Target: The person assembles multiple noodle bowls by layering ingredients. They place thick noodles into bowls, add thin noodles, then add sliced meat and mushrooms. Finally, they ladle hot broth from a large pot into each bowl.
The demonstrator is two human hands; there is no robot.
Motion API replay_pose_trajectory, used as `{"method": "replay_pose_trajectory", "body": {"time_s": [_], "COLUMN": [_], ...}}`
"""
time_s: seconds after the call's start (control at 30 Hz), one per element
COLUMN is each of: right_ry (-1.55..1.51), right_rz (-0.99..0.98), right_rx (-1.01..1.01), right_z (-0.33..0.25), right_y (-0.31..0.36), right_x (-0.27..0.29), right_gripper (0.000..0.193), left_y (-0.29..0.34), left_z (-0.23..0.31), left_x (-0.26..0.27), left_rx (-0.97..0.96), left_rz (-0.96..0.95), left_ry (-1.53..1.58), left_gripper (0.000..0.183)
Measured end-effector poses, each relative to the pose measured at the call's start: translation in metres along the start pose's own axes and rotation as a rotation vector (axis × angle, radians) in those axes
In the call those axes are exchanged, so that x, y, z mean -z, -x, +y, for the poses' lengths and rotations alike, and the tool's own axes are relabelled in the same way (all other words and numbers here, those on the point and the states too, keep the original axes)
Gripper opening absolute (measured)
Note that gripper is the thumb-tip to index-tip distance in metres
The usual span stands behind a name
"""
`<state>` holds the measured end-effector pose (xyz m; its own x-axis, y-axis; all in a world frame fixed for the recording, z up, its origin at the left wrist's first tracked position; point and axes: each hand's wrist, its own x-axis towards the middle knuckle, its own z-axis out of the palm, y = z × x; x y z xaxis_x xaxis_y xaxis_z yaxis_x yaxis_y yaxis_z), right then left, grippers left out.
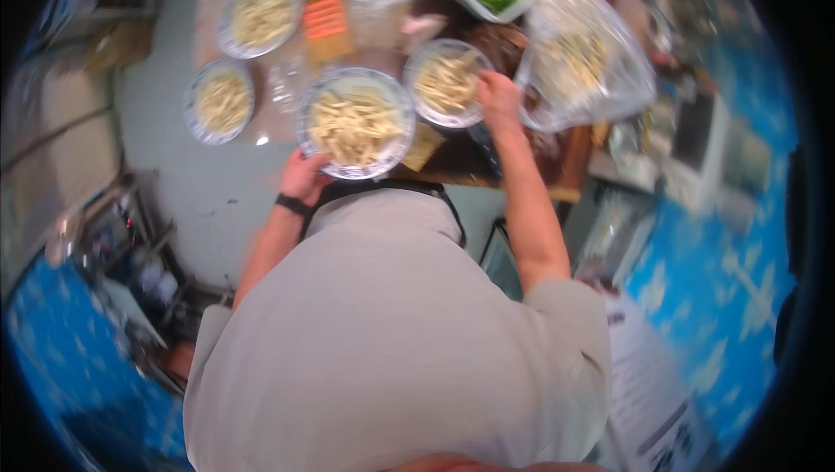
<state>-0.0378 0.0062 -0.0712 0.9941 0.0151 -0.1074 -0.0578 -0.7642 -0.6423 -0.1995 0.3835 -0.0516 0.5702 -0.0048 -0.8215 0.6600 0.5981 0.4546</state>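
Four blue-rimmed plates [405, 128] filled with pale strips [357, 124] | my left hand [304, 178] pinches the largest's rim, ahead-right | my right hand [498, 102] meets another's edge, grip unclear | more strips unplated in clear plastic bag [622, 80] rightward

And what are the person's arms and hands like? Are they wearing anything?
The left hand has no glove, but a dark wristband, maybe a watch, sits behind it. The right hand has no glove and no band showing. The sleeves are short and pale grey.
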Motion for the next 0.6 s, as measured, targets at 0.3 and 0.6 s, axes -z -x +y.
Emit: {"method": "replay_pose_trajectory", "body": {"time_s": [0.3, 0.6], "right_ry": [-0.405, 0.308], "right_rz": [-0.117, -0.414], "right_rx": [0.348, 0.875], "right_z": [-0.164, -0.271], "right_y": [-0.075, -0.138], "right_x": [-0.09, -0.266], "right_gripper": [0.015, 0.035], "left_y": [0.013, 0.05], "left_z": [-0.017, 0.036], "left_x": [0.013, 0.142], "left_rx": [-0.057, -0.16], "left_rz": [0.119, 0.147], "left_ry": [0.094, 0.253], "left_gripper": [0.048, 0.051]}}
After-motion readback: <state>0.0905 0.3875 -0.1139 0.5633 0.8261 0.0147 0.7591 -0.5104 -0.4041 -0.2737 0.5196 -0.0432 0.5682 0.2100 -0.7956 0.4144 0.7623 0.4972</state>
